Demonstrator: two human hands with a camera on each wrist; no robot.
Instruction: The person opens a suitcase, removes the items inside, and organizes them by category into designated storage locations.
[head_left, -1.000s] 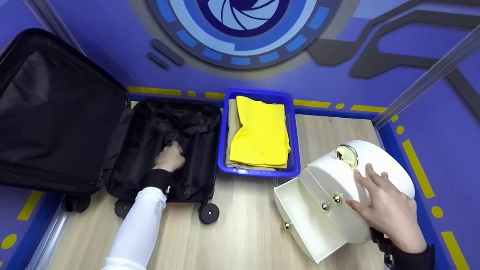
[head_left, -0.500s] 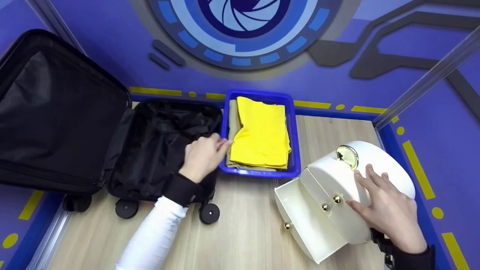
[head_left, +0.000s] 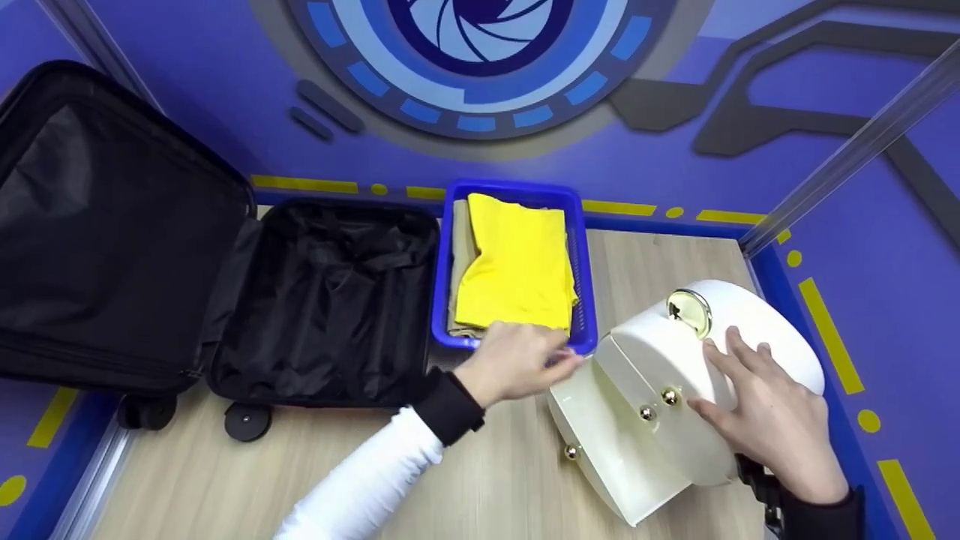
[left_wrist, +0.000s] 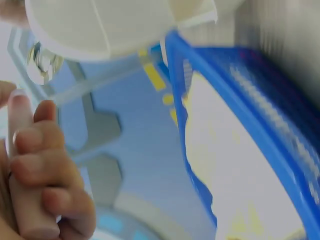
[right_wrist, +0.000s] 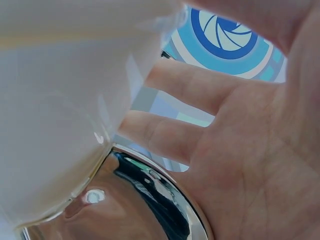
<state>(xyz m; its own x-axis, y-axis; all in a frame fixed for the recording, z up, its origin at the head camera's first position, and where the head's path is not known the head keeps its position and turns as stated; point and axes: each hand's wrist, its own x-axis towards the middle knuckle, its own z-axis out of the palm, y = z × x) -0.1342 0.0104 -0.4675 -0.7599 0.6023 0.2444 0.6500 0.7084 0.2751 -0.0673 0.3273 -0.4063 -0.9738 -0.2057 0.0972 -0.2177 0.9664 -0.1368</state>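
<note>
My left hand is over the front rim of the blue basket, beside the pulled-out drawer of a white storage box. In the left wrist view its fingers curl around a slim pale pink tube; what kind of tube cannot be told. My right hand rests on the box's rounded side with spread fingers. The right wrist view shows its open palm next to the box's shiny gold-toned round fitting. Gold knobs sit on the box front.
An open black suitcase lies left of the basket, its lid leaning up at the far left. Folded yellow cloth lies over beige cloth in the basket. Blue printed panels wall in the wooden tabletop.
My left hand has come up out of the suitcase and swung right, past the basket's left side, to near the drawer. The right hand has stayed on the white box.
</note>
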